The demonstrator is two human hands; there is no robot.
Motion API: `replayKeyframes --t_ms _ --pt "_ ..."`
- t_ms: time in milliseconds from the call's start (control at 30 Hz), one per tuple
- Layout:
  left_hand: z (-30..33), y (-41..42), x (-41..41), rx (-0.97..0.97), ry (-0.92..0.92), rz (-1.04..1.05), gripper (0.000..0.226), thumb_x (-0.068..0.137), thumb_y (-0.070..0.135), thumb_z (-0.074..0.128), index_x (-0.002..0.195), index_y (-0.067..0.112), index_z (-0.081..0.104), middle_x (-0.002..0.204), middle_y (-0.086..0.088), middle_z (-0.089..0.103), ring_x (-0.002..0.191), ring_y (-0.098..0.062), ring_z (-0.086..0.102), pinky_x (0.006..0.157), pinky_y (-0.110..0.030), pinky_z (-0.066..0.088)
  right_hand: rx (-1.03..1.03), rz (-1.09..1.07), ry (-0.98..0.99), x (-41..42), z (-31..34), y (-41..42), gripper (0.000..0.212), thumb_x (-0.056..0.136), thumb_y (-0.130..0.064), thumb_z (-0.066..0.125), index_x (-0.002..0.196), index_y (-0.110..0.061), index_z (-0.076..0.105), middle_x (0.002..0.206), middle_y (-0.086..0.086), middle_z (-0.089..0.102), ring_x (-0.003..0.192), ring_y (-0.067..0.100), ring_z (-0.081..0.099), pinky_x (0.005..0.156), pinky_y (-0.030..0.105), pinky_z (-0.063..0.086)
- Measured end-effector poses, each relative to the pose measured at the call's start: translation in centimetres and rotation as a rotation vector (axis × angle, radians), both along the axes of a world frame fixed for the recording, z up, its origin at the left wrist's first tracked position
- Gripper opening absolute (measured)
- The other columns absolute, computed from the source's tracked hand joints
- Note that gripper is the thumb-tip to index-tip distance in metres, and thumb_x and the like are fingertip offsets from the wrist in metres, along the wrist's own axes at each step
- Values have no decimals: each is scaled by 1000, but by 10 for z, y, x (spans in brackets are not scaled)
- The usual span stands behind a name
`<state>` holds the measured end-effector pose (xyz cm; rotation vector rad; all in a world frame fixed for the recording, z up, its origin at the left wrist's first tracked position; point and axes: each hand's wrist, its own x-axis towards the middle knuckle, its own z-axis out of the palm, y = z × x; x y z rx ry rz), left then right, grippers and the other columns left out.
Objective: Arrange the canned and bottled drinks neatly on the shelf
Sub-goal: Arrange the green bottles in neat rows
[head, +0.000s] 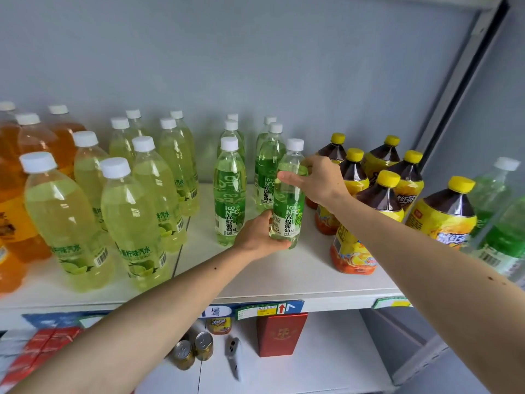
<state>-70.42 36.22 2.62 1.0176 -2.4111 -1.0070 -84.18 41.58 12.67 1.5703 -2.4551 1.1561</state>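
Observation:
A green grape drink bottle (289, 200) with a white cap stands on the white shelf (272, 268), at the front of the right green row. My left hand (260, 234) cups its base from the left. My right hand (315, 180) grips its shoulder from the right. Beside it another row of green bottles (230, 191) runs back to the wall. Pale lime soda bottles (136, 217) fill the shelf's left middle, and orange soda bottles (34, 143) stand at the far left. Iced tea bottles with yellow caps (380, 194) crowd the right side.
Green bottles (500, 223) stand past the grey shelf upright (454, 89) at the far right. On the lower shelf are gold cans (193, 351), a red box (279, 334), a small grey device (233, 356) and red packs (42, 348). Price tags (261, 309) line the shelf edge.

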Motion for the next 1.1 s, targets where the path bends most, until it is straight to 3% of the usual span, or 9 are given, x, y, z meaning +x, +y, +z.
replayKeyframes --t_ms 133,200,367,600,767,933,1100 --pt "11 -2 8 -51 -128 -45 79 61 43 81 130 22 48 129 4 62 115 -17 61 99 -40 49 -3 -4 -10 1 -3 3 65 69 -64 73 95 -5 62 83 5 67 74 19 60 56 27 43" --pt "23 1 15 -98 -202 -79 76 68 39 81 133 20 47 133 2 59 117 -19 58 100 -40 47 30 -15 -27 2 -3 4 67 70 -65 71 103 -8 60 94 5 67 84 21 63 65 33 49" --pt "72 5 37 -251 -362 -159 72 75 40 79 136 22 48 135 5 57 118 -16 57 97 -33 46 88 -10 -30 6 7 14 76 69 -66 72 119 -10 55 105 2 65 96 20 62 74 30 48" --pt "177 2 77 -368 -338 -151 63 75 43 78 130 21 54 122 7 64 102 -11 63 95 -32 50 -179 25 -19 17 59 12 74 76 -55 73 133 -12 52 130 3 60 122 20 55 96 30 44" --pt "231 -32 102 -473 -283 -47 56 73 46 79 121 23 61 111 9 68 95 -9 64 93 -31 51 -318 110 21 46 100 -23 63 80 -45 74 130 -10 56 129 3 62 117 17 57 96 29 48" --pt "247 -91 111 -510 -314 -18 60 74 44 79 125 20 59 115 5 68 100 -13 64 94 -34 50 -137 94 -80 68 102 -88 62 77 -42 78 126 -10 58 123 1 64 108 16 62 84 24 46" --pt "239 -141 112 -503 -357 -42 64 74 45 79 128 18 57 120 4 66 104 -15 63 95 -34 50 111 11 -167 70 85 -141 74 73 -47 80 130 -7 56 127 6 61 118 23 57 90 28 44"
